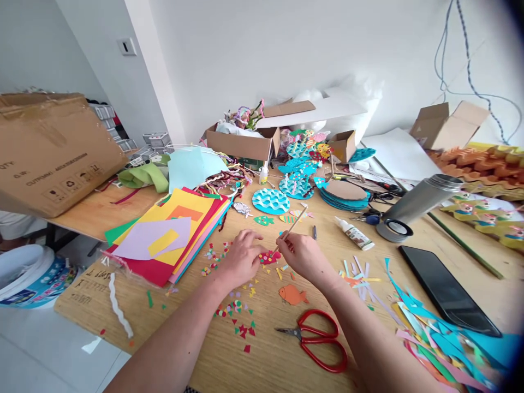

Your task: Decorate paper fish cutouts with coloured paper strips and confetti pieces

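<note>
A small red paper fish [268,257] with coloured dots lies on the wooden table between my hands. My left hand [241,257] rests beside it, fingers apart, a fingertip at the fish's left edge. My right hand [302,254] is closed on a thin wooden stick [292,226], whose lower tip reaches the fish near its right end. Nearer me lie an orange paper fish [293,295] and red-handled scissors [315,339]. Paper dots and triangles [229,310] are scattered around my left hand. Finished-looking fish [263,220] and a blue wavy oval [271,202] lie beyond.
Stacked coloured paper [155,237] is on the left. To the right are a glue bottle [355,233], a phone [448,289], a metal flask [426,202] and paper strips [446,341]. Cardboard boxes [241,143] and blue discs [343,195] stand toward the wall.
</note>
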A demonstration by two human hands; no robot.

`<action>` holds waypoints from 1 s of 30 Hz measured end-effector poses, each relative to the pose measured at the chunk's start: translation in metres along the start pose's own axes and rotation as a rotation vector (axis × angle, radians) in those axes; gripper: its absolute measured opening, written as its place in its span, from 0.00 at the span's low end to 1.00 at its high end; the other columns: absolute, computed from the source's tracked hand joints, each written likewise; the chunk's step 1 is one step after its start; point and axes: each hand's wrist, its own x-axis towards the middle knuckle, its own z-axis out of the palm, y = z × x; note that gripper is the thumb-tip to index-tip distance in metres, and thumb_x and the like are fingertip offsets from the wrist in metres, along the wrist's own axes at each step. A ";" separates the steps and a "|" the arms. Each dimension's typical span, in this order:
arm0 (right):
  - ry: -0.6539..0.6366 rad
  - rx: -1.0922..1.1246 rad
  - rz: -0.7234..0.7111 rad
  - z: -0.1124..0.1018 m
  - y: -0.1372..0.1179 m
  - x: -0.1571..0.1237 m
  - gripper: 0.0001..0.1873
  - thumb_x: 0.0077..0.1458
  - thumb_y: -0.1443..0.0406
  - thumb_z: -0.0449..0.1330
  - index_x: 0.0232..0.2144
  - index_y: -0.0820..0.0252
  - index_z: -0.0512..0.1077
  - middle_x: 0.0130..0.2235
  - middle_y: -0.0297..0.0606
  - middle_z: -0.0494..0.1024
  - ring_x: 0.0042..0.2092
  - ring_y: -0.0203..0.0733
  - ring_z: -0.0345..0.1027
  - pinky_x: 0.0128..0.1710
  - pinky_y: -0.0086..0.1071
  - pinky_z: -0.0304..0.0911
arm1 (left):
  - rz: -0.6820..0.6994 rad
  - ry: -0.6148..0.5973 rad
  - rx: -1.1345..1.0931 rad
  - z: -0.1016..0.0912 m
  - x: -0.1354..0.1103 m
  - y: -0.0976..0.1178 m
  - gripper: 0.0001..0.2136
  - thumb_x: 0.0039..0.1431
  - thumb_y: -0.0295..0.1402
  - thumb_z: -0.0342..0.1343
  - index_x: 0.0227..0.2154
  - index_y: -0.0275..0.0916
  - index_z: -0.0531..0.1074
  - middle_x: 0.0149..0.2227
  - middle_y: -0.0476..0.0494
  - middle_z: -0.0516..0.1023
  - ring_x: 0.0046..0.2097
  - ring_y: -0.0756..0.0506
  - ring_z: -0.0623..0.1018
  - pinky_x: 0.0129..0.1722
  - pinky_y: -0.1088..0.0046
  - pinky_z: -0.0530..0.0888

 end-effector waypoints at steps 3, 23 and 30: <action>-0.002 -0.002 0.005 -0.002 0.000 0.000 0.15 0.57 0.67 0.50 0.21 0.59 0.70 0.23 0.37 0.77 0.24 0.37 0.69 0.25 0.27 0.52 | -0.003 -0.062 0.066 0.003 -0.001 0.004 0.16 0.51 0.20 0.51 0.39 0.43 0.76 0.52 0.42 0.67 0.57 0.39 0.61 0.58 0.55 0.62; -0.018 0.062 0.093 -0.010 -0.001 0.002 0.14 0.56 0.67 0.50 0.22 0.59 0.71 0.22 0.36 0.76 0.24 0.36 0.67 0.24 0.27 0.51 | 0.070 -0.167 0.266 0.002 0.002 0.014 0.13 0.54 0.23 0.52 0.40 0.41 0.74 0.58 0.42 0.62 0.62 0.37 0.55 0.62 0.52 0.55; -0.009 0.107 0.095 -0.006 -0.001 0.002 0.13 0.55 0.67 0.52 0.22 0.59 0.72 0.23 0.38 0.78 0.25 0.38 0.70 0.24 0.27 0.52 | 0.065 -0.167 0.253 0.003 0.000 0.012 0.14 0.53 0.22 0.52 0.41 0.40 0.73 0.57 0.41 0.62 0.61 0.37 0.56 0.62 0.52 0.55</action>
